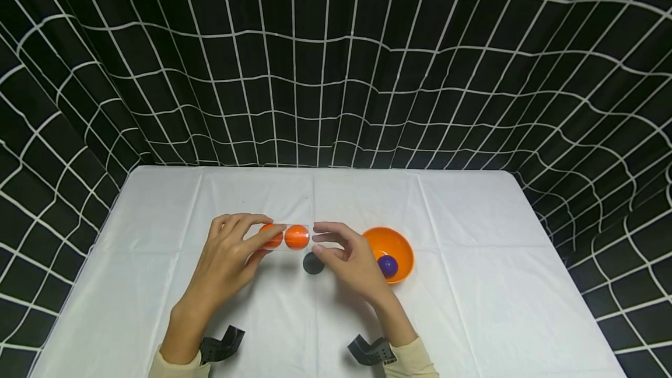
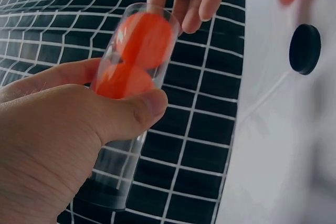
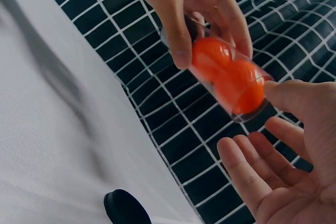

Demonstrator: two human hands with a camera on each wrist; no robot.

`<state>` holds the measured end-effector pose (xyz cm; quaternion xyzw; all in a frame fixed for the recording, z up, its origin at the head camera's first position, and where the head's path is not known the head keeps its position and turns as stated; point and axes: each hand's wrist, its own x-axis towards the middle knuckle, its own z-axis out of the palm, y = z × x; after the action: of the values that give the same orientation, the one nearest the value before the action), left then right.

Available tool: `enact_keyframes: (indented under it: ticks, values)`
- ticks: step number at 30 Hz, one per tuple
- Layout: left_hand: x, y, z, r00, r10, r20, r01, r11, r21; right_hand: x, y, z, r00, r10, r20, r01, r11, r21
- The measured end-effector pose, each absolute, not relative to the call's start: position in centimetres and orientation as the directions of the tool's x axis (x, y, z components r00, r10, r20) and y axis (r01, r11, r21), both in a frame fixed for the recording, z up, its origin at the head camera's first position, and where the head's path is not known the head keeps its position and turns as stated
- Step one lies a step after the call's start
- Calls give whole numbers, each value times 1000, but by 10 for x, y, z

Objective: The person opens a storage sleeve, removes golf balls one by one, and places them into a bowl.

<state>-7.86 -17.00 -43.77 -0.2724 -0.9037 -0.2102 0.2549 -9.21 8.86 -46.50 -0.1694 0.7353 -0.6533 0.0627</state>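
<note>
My left hand (image 1: 226,255) grips a clear plastic tube (image 2: 118,161) between thumb and fingers, held up over the table. Two orange balls (image 1: 297,237) sit one behind the other inside it, toward the end facing my right hand. In the left wrist view the tube's opposite end looks dark. My right hand (image 1: 354,258) is at the tube's right end, fingers spread and loosely bent, holding nothing. In the right wrist view its thumb overlaps the tube's rim. A round black cap (image 1: 313,263) lies on the table below the gap between the hands.
An orange bowl (image 1: 404,249) with a purple ball (image 1: 388,266) in it stands just right of my right hand, which partly hides it. White cloth covers the table (image 1: 472,284). A black curtain with a white grid (image 1: 336,63) rises behind and at both sides.
</note>
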Motion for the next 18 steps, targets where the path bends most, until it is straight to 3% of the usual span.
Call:
enact_keyframes:
  ticks: [11,18]
  values:
    - [-78,-167,-438,-716,400,572,609,758,232,-89,89,-460,-942,-332,42,-82,106,-991]
    - [-78,-167,-439,-716,396,575,606,761,232,-88,91,-458,-951,-304,59,-91,94,-991]
